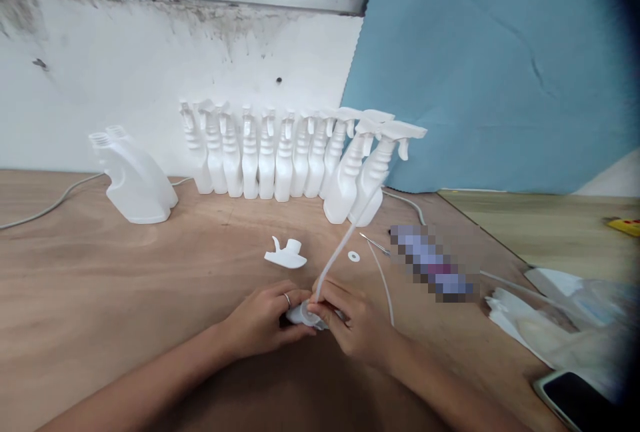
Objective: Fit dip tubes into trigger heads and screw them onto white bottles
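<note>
Close to the near edge of the table, my left hand, with a ring on one finger, is closed around a white spray-trigger head. My right hand pinches the lower end of a thin white dip tube at the head's round opening. The tube rises from there, curving up and to the right. How deep its end sits is hidden by my fingers. Just beyond my hands lie a loose white trigger-sprayer part and a small white ring washer.
White spray bottles with trigger heads stand along the wall. Bottles without heads are at left. To the right are a thin pointed metal tool, a blurred-out purple item, another thin tube, plastic bags and a phone.
</note>
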The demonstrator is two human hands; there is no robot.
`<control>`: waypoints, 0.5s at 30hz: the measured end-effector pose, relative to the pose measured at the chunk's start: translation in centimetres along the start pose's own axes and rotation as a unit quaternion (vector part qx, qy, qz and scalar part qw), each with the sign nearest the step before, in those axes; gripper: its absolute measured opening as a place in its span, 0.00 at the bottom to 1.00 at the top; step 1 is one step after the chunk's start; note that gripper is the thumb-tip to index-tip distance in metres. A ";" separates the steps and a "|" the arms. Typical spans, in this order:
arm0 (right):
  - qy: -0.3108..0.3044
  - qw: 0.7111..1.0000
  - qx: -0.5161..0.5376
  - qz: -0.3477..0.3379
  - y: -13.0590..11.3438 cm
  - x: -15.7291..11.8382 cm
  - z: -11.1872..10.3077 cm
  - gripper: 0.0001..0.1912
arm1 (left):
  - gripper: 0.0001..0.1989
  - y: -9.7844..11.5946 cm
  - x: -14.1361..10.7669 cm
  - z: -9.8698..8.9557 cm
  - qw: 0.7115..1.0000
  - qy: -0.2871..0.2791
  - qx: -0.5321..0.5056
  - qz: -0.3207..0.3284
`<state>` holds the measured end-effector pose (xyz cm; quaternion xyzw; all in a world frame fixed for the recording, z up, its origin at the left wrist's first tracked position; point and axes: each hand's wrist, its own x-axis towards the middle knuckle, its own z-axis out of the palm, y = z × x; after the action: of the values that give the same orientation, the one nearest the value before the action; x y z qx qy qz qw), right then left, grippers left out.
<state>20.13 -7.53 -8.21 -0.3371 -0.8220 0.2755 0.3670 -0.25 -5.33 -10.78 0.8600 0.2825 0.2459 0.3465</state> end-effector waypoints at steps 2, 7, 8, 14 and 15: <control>0.001 1.000 -0.011 0.004 0.0 -0.1 0.3 0.12 | 0.14 0.0 0.0 0.0 1.000 -0.002 -0.004 -0.003; 0.000 1.000 -0.003 0.027 -0.2 -0.1 0.8 0.13 | 0.14 -0.1 0.0 0.0 1.000 -0.006 -0.012 -0.007; 0.003 0.999 0.010 0.041 -0.1 -0.3 0.8 0.13 | 0.14 -0.1 0.0 0.0 1.000 -0.005 -0.011 -0.010; 0.059 0.982 0.144 0.107 1.5 -1.7 0.6 0.20 | 0.13 0.1 -0.2 -0.1 0.993 0.057 -0.090 -0.042; 0.070 0.978 0.155 0.123 1.8 -1.7 0.5 0.27 | 0.14 0.1 -0.3 0.0 0.988 0.080 -0.124 -0.055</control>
<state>21.25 -7.81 -10.53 -0.3931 -0.6936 0.4185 0.4350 -0.48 -5.55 -10.77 0.7711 0.3239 0.3277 0.4395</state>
